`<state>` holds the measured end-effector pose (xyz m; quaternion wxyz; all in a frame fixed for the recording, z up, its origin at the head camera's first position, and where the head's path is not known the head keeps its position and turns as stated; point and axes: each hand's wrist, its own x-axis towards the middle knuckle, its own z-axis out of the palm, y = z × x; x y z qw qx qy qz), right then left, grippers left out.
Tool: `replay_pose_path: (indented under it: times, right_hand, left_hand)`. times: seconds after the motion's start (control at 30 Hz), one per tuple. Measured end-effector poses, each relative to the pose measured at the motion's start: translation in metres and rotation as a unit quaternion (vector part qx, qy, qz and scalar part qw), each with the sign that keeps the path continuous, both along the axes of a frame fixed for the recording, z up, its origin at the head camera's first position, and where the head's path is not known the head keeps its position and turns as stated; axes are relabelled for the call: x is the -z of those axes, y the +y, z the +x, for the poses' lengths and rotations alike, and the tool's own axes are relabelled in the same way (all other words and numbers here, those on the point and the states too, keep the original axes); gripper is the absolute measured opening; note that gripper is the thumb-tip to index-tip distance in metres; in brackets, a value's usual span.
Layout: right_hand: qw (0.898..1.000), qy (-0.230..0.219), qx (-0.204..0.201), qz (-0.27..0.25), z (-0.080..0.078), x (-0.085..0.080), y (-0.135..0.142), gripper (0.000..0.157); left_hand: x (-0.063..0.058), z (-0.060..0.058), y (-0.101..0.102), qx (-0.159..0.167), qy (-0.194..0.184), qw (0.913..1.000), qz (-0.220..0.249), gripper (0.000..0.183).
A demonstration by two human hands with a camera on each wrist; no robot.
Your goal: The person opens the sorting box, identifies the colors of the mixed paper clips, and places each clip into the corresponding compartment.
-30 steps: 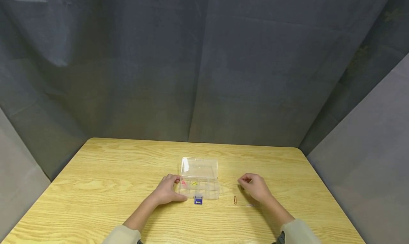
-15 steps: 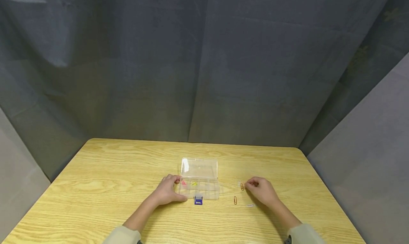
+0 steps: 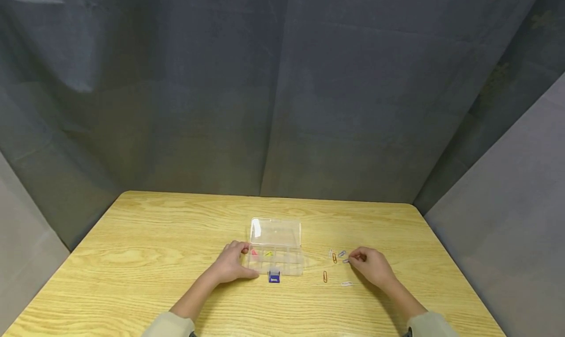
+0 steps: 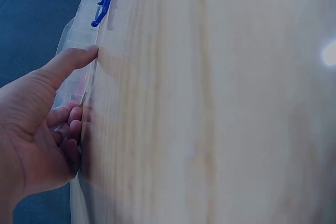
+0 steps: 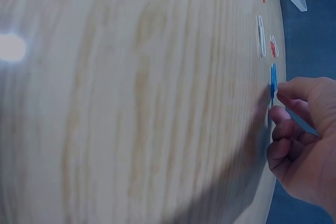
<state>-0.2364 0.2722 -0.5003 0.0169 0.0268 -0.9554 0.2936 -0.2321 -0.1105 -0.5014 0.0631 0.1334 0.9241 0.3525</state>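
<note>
A clear plastic compartment box stands on the table, its lid tipped open towards the back. My left hand grips the box's left end, thumb along the front edge and fingers curled at the side. Pink pieces and yellow pieces lie in two back-row compartments. Right of the box, the thumb and index finger of my right hand pinch the end of a blue paper clip. Another blue paper clip lies just behind it. In the right wrist view, the blue clips overlap at the fingertips.
Between box and right hand lie red paper clips, one nearer the front and one farther back. A white paper clip lies at the front, another white one at the back. The box's blue latch juts forward. Dark curtains hang behind the table.
My right hand has moved rightward and slightly nearer, bringing the back white, red and blue paper clips into sight. The left hand and box have stayed put.
</note>
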Motion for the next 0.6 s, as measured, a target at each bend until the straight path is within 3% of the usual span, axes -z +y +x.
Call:
replay_pose_path:
  times: [0.6]
  right_hand:
    - [1.000,-0.018,-0.008,0.019,0.0020,-0.0046,-0.0011,0.012]
  left_hand:
    - [-0.0002,-0.0003,0.0002,0.001,-0.001,1.0000,-0.001,0.077]
